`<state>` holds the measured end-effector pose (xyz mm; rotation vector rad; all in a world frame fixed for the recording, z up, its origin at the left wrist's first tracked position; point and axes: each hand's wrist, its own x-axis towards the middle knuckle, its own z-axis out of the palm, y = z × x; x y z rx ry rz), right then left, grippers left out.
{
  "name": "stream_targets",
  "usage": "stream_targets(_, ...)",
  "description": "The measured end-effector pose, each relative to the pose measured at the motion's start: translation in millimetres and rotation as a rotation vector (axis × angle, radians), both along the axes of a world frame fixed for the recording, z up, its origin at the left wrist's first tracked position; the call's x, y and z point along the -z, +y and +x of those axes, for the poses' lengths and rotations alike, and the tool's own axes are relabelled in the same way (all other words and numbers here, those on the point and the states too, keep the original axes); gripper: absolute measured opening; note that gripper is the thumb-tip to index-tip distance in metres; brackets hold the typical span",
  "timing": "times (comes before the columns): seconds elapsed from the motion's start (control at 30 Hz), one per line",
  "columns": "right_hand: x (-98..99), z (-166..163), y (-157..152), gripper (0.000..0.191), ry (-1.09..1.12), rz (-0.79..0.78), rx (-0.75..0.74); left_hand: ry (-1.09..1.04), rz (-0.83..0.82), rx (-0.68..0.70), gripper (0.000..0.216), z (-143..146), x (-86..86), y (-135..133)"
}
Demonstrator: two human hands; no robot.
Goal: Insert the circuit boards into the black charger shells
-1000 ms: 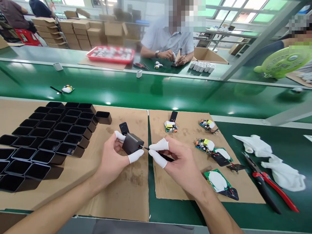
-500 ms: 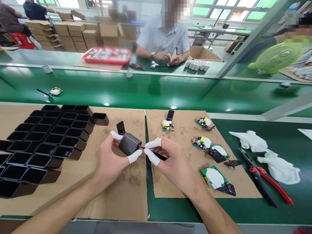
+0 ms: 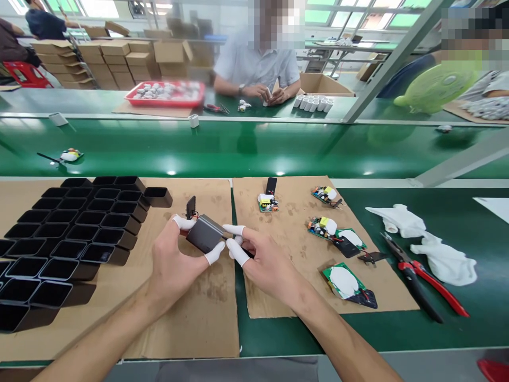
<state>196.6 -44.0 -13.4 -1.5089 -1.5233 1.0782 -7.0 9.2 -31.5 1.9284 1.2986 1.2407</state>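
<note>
Centrally, pinched a grey housing (image 3: 203, 236) in the left hand (image 3: 175, 265), just above the cardboard mat (image 3: 207, 318). Gripped a thin black tool (image 3: 247, 253) in the right hand (image 3: 266, 265), close against the housing. Saw rows of black shells (image 3: 67, 239) at left, all empty. Saw white parts heaped in a red tray (image 3: 159, 104) across the belt.

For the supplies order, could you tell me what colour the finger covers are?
White finger covers; best in the head view.
</note>
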Motion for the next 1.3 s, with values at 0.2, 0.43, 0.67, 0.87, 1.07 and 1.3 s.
stream_targets(0.2,-10.5,0,1,0.031,0.041,0.004,-0.080,0.052,0.132,0.011,0.040,1,-2.2,-2)
stream_targets(0.43,-10.7,-1,-3,0.025,0.003,0.040,-0.013,-0.014,0.047,-0.009,0.042,1,-2.2,-1)
stream_targets(0.67,-24.5,16,-5,0.012,0.006,0.089,0.057,-0.233,-0.314,0.039,0.046,-1,-7.5,9)
stream_targets(0.87,-25.4,17,-8,0.011,0.069,0.056,0.025,-0.255,-0.370,0.083,0.045,0,-9.1,6)
stream_targets(1.07,-24.1,13,-9,0.014,0.046,0.062,0.017,-0.223,-0.339,0.114,0.044,3,-11.7,2)
stream_targets(1.3,-24.7,13,-8,0.016,-0.002,0.079,0.000,-0.182,-0.284,0.108,0.041,6,-13.2,1)
